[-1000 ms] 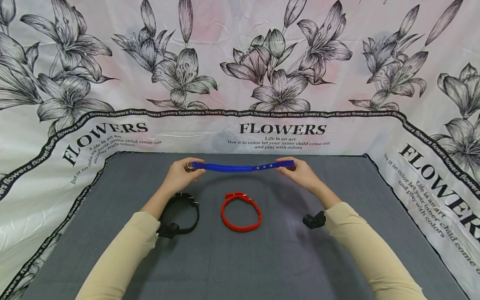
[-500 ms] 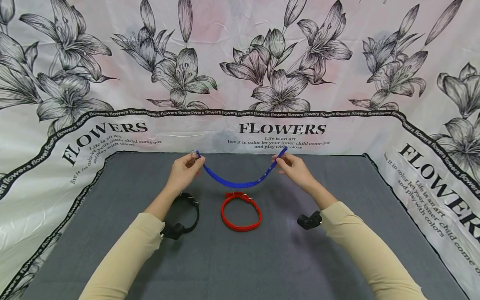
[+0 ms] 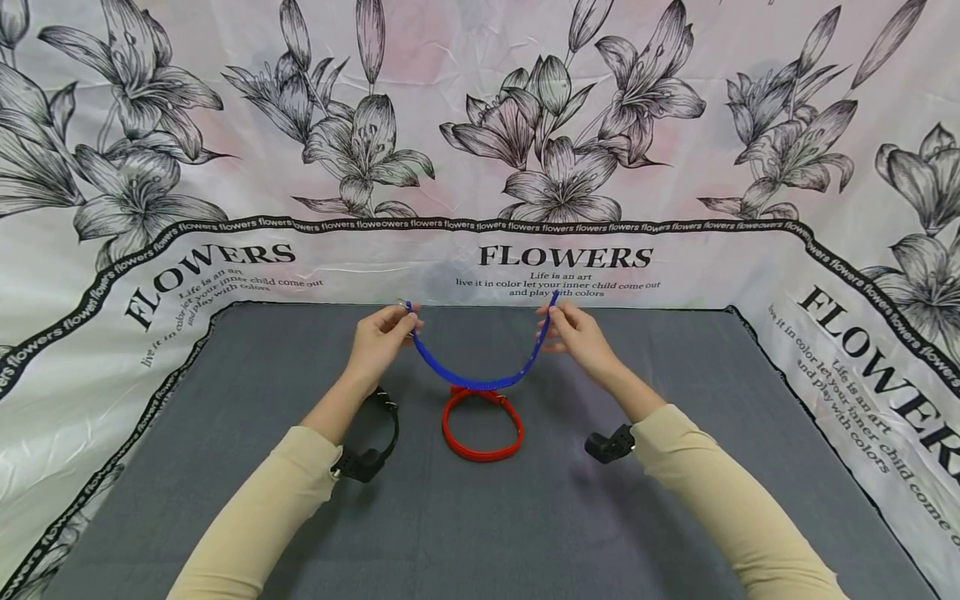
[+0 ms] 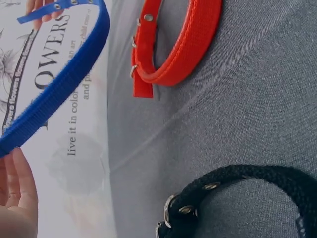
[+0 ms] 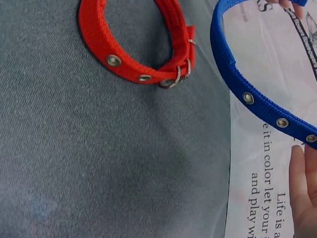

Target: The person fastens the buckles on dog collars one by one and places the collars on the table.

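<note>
Both hands, left [image 3: 381, 337] and right [image 3: 577, 335], pinch the blue woven nylon collar [image 3: 480, 377] at its ends; they have drawn closer at frame centre, bending the formerly straight strap into a loop.

Three woven nylon collars w/ metal eyelets were in view: one blue webbing collar [image 3: 480, 377], unbuckled & hanging in a U; one red webbing collar [image 3: 482, 427], buckled into a ring; one black webbing collar [image 3: 382, 433], also looped. Two hands were present: left hand [image 3: 384, 340] & right hand [image 3: 576, 337]. One grey cloth mat [image 3: 480, 517] lay beneath.
</note>
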A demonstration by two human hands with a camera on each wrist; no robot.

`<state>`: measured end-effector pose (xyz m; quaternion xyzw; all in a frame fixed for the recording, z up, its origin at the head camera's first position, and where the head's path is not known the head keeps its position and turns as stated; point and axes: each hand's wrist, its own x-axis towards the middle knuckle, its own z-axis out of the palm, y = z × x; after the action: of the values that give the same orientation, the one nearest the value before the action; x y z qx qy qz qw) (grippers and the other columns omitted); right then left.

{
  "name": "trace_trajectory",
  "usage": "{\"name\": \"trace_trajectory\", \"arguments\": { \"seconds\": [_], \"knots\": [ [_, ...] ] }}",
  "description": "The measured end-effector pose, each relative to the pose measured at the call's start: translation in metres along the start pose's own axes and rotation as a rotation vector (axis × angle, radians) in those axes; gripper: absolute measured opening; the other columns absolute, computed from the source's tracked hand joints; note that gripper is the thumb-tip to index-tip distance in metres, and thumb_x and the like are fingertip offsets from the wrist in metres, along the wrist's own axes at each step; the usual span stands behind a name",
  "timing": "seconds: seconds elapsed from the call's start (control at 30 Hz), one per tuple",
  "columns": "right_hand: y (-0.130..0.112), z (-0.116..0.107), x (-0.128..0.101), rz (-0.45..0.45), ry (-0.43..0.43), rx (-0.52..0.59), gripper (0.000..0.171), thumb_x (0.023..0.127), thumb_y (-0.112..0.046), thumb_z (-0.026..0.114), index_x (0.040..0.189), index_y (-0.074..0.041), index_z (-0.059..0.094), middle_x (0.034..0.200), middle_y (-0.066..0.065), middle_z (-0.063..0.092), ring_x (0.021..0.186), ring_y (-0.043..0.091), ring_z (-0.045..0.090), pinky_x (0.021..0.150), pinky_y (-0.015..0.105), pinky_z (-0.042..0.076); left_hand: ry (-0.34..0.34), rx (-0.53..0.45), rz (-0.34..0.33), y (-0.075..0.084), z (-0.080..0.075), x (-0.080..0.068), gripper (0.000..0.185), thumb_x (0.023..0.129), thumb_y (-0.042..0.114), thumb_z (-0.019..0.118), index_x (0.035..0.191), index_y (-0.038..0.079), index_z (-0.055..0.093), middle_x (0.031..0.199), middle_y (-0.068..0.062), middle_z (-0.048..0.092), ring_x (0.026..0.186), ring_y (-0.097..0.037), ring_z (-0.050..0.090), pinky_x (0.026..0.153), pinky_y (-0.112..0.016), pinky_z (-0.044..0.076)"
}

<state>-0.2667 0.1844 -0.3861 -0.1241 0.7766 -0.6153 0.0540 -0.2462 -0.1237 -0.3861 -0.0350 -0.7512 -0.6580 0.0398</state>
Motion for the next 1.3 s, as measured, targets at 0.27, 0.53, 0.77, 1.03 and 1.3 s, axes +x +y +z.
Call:
{"name": "trace_trajectory", "arguments": {
  "seconds": [0.27, 0.53, 0.77, 1.03, 1.3],
  "knots": [
    [-0.005, 0.008, -0.001, 0.044, 0.072, 0.022, 0.035, 0.098, -0.022, 0.046, 0.126, -0.001, 0.046, 0.108, 0.021, 0.055, 0.093, 0.029, 0.062, 0.074, 0.039, 0.054, 0.015, 0.042, -0.028, 0.003, 0.006, -0.002, 0.04, 0.092, 0.045, 0.05, 0.113, 0.014, 0.064, 0.09, -0.006, 0.064, 0.079, -0.015, 0.061, 0.077, -0.039, 0.052],
    [-0.004, 0.014, -0.005, 0.051, 0.05, 0.031, 0.035, 0.098, -0.021, 0.046, 0.124, 0.001, 0.042, 0.109, 0.023, 0.051, 0.079, 0.014, 0.061, 0.076, 0.051, 0.051, 0.014, -0.006, -0.104, 0.005, 0.009, -0.006, 0.039, 0.091, 0.042, 0.054, 0.117, 0.014, 0.065, 0.089, -0.004, 0.064, 0.071, -0.013, 0.063, 0.069, -0.028, 0.054],
    [-0.003, 0.022, -0.006, 0.047, 0.031, -0.05, 0.036, 0.097, -0.025, 0.046, 0.123, 0.0, 0.047, 0.108, 0.025, 0.051, 0.091, 0.037, 0.059, 0.077, 0.058, 0.048, -0.057, -0.027, -0.136, 0.002, 0.013, -0.007, 0.042, 0.089, 0.039, 0.059, 0.124, 0.018, 0.059, 0.108, -0.001, 0.065, 0.082, -0.012, 0.062, 0.077, -0.038, 0.053],
    [0.0, 0.034, -0.005, 0.063, 0.008, -0.113, 0.034, 0.096, -0.024, 0.05, 0.121, -0.002, 0.048, 0.104, 0.02, 0.056, 0.087, 0.032, 0.061, 0.07, 0.044, 0.054, -0.066, -0.029, -0.164, 0.005, 0.019, -0.007, 0.034, 0.088, 0.032, 0.063, 0.113, 0.01, 0.06, 0.09, -0.006, 0.067, 0.07, -0.015, 0.062, 0.072, -0.037, 0.053],
    [-0.005, 0.04, -0.007, 0.058, -0.066, -0.147, 0.026, 0.094, -0.024, 0.053, 0.116, -0.009, 0.054, 0.101, 0.014, 0.057, 0.093, 0.041, 0.058, 0.075, 0.052, 0.05, -0.112, -0.027, -0.16, 0.004, 0.023, -0.009, 0.028, 0.087, 0.033, 0.063, 0.108, 0.013, 0.063, 0.083, -0.003, 0.066, 0.067, -0.015, 0.058, 0.067, -0.036, 0.049]
  ]
}}
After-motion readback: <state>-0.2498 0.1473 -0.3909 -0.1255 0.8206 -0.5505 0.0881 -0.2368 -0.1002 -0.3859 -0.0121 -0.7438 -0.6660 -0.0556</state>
